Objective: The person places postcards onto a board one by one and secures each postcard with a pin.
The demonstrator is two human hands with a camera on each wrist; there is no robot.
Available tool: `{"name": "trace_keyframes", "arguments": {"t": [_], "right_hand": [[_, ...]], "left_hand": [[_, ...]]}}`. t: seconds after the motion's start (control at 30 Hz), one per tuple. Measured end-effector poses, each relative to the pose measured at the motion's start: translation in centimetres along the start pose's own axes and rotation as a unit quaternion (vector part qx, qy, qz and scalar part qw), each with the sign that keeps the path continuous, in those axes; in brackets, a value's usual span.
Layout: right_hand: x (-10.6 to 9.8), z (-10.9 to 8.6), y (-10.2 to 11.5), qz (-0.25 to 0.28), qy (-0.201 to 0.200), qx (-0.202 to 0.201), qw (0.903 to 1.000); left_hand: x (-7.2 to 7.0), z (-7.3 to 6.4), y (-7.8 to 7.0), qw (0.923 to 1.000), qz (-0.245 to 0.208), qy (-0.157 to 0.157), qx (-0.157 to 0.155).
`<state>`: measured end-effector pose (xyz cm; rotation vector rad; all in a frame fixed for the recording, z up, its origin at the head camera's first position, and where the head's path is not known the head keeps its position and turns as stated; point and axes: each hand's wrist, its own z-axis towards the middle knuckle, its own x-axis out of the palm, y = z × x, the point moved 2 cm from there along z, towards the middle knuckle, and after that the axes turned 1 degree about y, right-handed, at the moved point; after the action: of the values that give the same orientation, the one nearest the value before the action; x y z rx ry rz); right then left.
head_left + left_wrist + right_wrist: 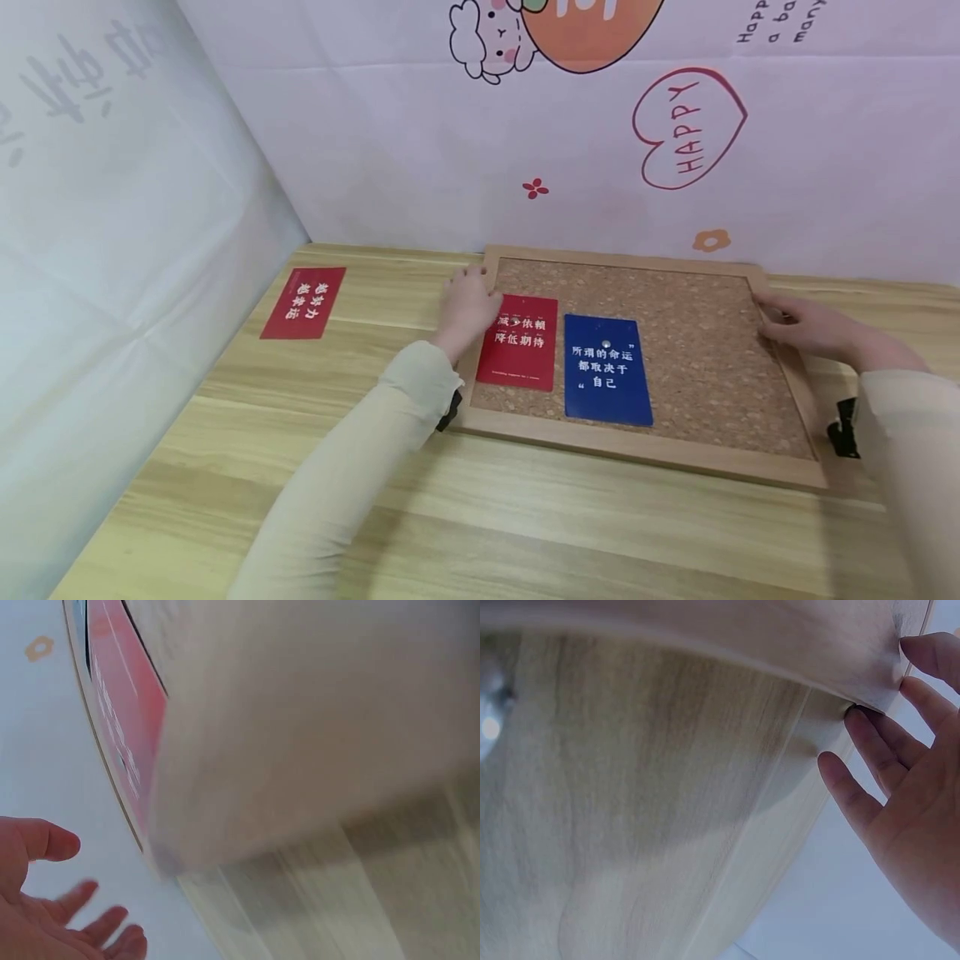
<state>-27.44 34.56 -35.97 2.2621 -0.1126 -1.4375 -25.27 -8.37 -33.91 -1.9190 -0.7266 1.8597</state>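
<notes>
A wood-framed cork board (705, 358) lies on the table near the back wall. A red card (517, 358) and a blue card (607, 392), both with white writing, are fixed to its left half with small round pins. My left hand (468, 308) is at the frame's upper left edge; in the left wrist view its fingers are spread, beside the board's corner. My right hand (817, 325) grips the frame's right edge. In the right wrist view, the thumb and fingertips (911, 686) meet the frame near its corner.
Another red card (303, 302) lies on the wooden table (225, 467), left of the board. A white printed cloth (420, 150) hangs behind the table, and a pale sheet (112, 292) hangs along the left side. Black straps (845, 429) show at the wrists.
</notes>
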Motion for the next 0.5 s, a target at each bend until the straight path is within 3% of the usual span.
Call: {"name": "trace_keyframes", "arguments": {"t": [0.2,0.37,0.5], "right_hand": [[-0.1,0.0,-0.1,-0.001,0.002,0.004,1.0000],[-0.1,0.0,0.0,-0.007,-0.001,0.005,1.0000],[0.0,0.0,0.0,-0.009,-0.001,0.004,1.0000]], "left_hand": [[-1.3,0.6,2.1,0.9987,0.025,-0.013,-0.043],[-2.7,1.2,4.2,0.9932,0.084,0.005,-0.081],[-3.9,1.1,5.5,0.9882,0.093,0.011,-0.121]]}}
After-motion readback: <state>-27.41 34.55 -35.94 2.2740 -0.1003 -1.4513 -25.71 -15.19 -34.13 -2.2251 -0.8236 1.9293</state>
